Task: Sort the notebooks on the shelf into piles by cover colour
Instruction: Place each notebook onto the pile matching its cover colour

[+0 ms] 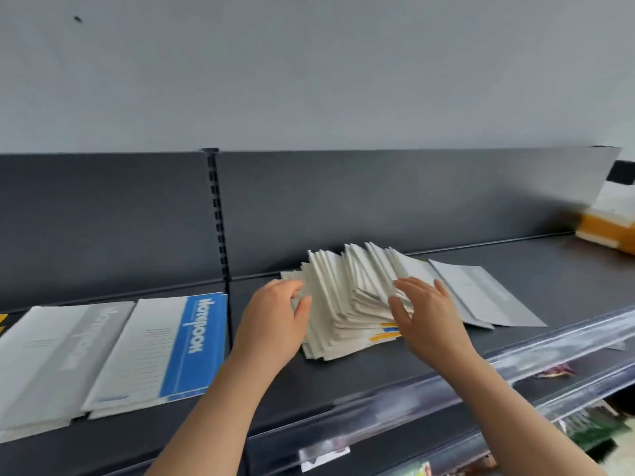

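Head view.

Grip: L hand (pixel 275 314) curled round left edge of fanned stack (pixel 343 297), thumb on top, fingers tucked at far side, so grasping it. R hand (pixel 426 314) not clenched: fingers straight, spread, laid on right side of same stack, steadying only.

Position: fanned stack on shelf (pixel 395 365), approx midway between back edge and front edge, just right of upright post (pixel 218 218). Blue pile (pixel 161 348) and grey pile (pixel 51 359) left of post, toward front edge, side by side. Loose grey notebooks (pixel 481 297) flat, right of stack, seemingly tucked partly under it. Orange-and-white packs (pixel 608 231) at far right end near back edge; prob. not part of job.

Step in hand (judgement): leafing thru unsorted stack for next cover.
- Use L as a stop at left edge; peel off one book at a time w/ R.
- Check colour before lifting: mostly off-white faces on show, colour only at near right corners.
- Avoid shoving whole fan toward front edge; thin covers likely to slide.
- Lift, not drag, past post to left piles.

Look of stack: many thin books splayed like cards, off-white faces up. Yellow and blue strips (pixel 388 329) peeking out at near right corner, so more than one colour mixed in. Edges blurred; count not readable.
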{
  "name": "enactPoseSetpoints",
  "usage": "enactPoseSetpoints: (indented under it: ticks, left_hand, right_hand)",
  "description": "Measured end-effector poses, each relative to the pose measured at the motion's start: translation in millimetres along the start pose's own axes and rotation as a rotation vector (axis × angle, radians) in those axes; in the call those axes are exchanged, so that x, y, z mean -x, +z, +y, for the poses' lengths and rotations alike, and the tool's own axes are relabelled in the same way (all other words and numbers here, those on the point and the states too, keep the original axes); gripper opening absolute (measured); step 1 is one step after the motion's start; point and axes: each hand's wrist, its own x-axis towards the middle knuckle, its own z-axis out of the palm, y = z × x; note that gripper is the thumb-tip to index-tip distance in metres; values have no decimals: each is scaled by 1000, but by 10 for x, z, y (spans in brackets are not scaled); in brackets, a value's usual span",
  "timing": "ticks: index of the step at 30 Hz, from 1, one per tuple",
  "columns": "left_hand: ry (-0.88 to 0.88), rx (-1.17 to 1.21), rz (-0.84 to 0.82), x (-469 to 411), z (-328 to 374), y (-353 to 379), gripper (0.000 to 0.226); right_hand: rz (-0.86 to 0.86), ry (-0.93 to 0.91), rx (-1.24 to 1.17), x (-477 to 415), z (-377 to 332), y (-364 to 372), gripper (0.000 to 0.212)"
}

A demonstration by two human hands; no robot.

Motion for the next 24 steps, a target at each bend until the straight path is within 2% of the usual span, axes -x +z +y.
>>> enactPoseSetpoints:
  ticks: [2, 3, 10, 14, 20, 24]
  left_hand:
    - [9, 8, -17, -58, 200, 196, 14]
    - [12, 8, -26, -86, 301, 282, 17]
    - [56, 77, -103, -284, 836, 724, 8]
    - [43, 69, -165, -421, 925, 1021, 18]
    - [21, 44, -211, -526, 967, 1297, 14]
    - [-16, -53, -186, -586, 991, 1360, 33]
  right_hand:
    - [-31, 73, 62, -67, 400, -102, 34]
    - [-50, 112, 89, -92, 588, -148, 35]
    - [-256, 354, 117, -117, 1484, -196, 27]
    - [-239, 289, 87, -94, 1619, -119, 30]
    - [-253, 102, -34, -49, 1526, -100, 28]
    - [-248, -18, -130, -38, 1371, -106, 36]
